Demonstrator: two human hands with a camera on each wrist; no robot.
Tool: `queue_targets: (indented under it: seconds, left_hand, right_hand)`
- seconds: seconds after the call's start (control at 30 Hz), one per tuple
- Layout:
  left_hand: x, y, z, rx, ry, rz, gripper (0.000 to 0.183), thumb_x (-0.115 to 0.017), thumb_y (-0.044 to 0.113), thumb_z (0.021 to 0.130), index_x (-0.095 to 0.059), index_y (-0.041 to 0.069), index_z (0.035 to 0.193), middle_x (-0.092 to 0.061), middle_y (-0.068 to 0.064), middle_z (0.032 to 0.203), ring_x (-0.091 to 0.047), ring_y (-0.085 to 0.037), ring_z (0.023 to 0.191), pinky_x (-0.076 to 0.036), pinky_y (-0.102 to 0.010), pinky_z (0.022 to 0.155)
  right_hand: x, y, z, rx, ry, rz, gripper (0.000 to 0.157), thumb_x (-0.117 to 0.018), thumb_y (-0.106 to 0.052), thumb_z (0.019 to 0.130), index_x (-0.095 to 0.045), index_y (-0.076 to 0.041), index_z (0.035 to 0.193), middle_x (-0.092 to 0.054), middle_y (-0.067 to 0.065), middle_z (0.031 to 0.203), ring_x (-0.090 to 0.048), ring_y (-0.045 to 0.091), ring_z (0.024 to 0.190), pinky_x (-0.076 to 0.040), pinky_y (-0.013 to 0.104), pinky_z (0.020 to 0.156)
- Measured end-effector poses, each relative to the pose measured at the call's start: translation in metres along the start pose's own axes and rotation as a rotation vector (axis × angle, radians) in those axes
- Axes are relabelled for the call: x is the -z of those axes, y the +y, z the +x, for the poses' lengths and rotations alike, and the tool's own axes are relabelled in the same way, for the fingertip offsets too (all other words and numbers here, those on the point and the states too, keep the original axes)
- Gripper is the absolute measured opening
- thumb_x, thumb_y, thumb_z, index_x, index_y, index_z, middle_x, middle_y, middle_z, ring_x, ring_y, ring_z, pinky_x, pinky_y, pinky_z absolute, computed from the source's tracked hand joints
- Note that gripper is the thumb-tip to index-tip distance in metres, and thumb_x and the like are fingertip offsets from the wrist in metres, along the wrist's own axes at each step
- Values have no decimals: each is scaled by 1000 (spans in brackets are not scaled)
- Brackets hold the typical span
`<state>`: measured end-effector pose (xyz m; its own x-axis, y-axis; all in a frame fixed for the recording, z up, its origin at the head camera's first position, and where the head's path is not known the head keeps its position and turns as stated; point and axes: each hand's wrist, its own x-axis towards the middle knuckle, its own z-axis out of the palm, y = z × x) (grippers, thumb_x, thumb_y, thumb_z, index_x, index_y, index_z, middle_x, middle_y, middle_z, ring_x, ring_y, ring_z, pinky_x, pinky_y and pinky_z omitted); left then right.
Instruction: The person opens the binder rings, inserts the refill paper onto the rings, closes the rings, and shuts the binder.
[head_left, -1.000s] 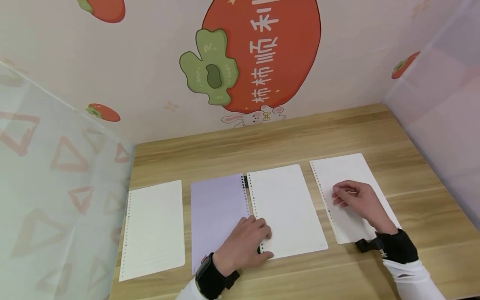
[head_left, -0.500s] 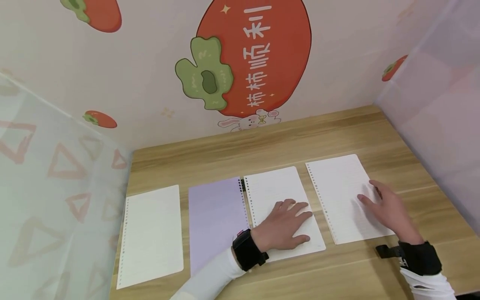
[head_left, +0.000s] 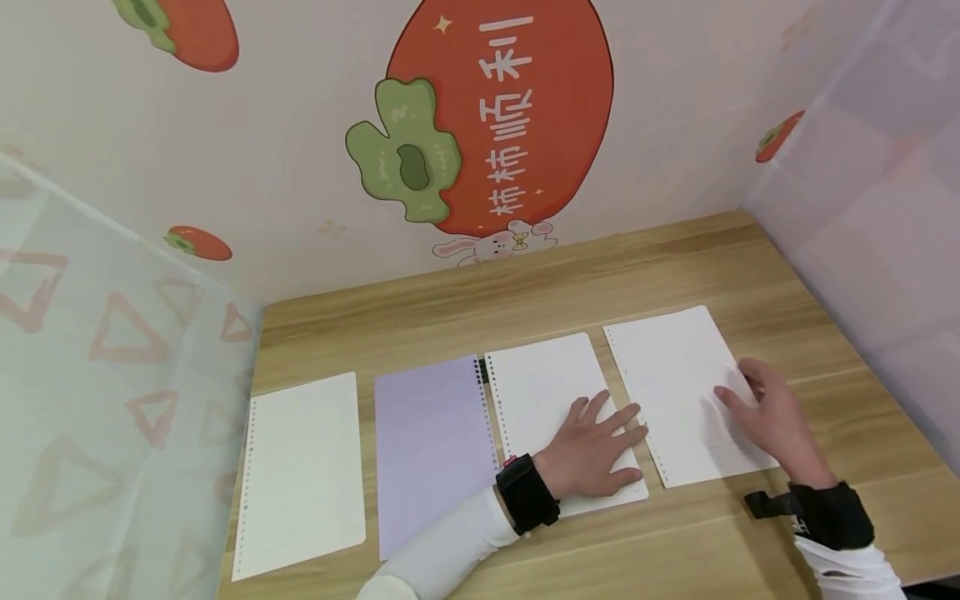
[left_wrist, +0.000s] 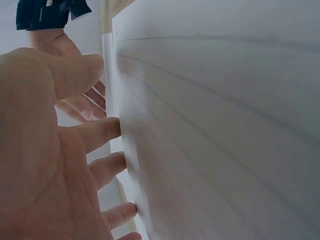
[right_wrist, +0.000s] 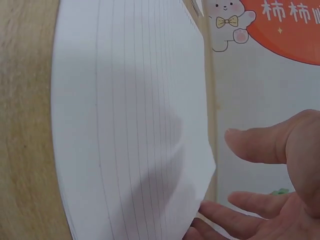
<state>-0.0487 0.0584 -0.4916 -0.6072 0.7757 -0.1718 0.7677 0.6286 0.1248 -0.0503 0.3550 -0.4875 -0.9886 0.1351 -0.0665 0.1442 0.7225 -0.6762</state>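
In the head view my left hand (head_left: 592,450) rests with fingers spread on a white lined page (head_left: 536,375), its fingertips at the page's right edge. That page lies beside a purple sheet (head_left: 431,450), with black rings (head_left: 483,371) showing between them. My right hand (head_left: 776,417) is at the right edge of another set of white loose-leaf sheets (head_left: 667,375), thumb above the paper. In the right wrist view its fingers (right_wrist: 225,217) meet the paper's edge, which bends slightly there, while the thumb stands apart. Neither hand visibly grips anything.
A separate set of cream lined sheets (head_left: 303,467) lies at the left of the wooden table (head_left: 420,308). A printed wall (head_left: 300,150) stands behind, with pale curtains (head_left: 877,208) at both sides.
My left hand has moved right from the black rings onto the white page, its fingers spreading. My right hand has shifted from above the right-hand sheets to their right edge. The head view has shifted slightly.
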Motion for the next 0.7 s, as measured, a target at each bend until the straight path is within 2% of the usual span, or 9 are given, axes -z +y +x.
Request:
queue_targets:
  seconds: [0.07,0.13,0.2,0.23,0.3,0.33,0.53,0.7]
  left_hand:
    - [0,0,1,4,3,5,63,-40,63,102,-43,37,159,-29,9,170,-21,-32,156,-25,-48,120]
    - [-1,0,1,6,3,10,63,-39,63,102,-42,38,159,-29,9,170,-21,-32,157,-25,-47,120]
    - [0,0,1,8,5,13,63,-40,63,102,-42,38,159,-29,9,170,-22,-32,156,-26,-47,120]
    - [0,-1,1,8,4,14,63,-40,63,102,-42,38,159,-30,9,170,-22,-32,156,-26,-47,120]
    - [1,0,1,8,5,14,62,-40,63,102,-43,37,159,-30,9,169,-23,-32,156,-26,-47,119]
    - [1,0,1,8,6,15,62,-40,63,102,-43,37,158,-31,9,169,-24,-32,156,-26,-47,119]
    - [3,1,0,5,-2,17,62,-39,62,103,-43,37,159,-29,9,170,-24,-32,156,-27,-47,119]
    - [5,2,-1,9,-7,9,62,-37,62,103,-42,38,159,-27,9,171,-22,-32,156,-26,-47,120]
  right_hand:
    - [2,1,2,9,48,24,66,-64,-25,101,-40,19,144,-49,43,137,-51,54,121,-48,50,102]
    - [4,4,4,18,97,40,58,-65,-20,100,-47,17,140,-57,39,128,-61,33,110,-52,26,94]
    - [9,8,7,32,126,44,50,-67,-17,99,-54,16,134,-63,35,118,-61,9,93,-46,8,78]
    - [11,9,8,33,131,34,46,-69,-17,98,-58,15,130,-65,33,112,-56,1,86,-40,4,71]
    - [16,13,10,32,127,8,42,-71,-18,96,-63,14,122,-67,29,104,-48,-11,76,-40,5,66]
    - [18,14,10,31,119,-10,40,-72,-19,96,-65,13,118,-68,28,100,-47,-11,74,-40,7,64]
    - [27,20,13,4,65,-85,40,-75,-28,94,-72,9,109,-72,18,89,-51,-4,68,-41,18,59]
    - [29,23,16,-9,41,-121,44,-73,-34,94,-75,8,109,-74,22,92,-52,-4,70,-42,20,60]
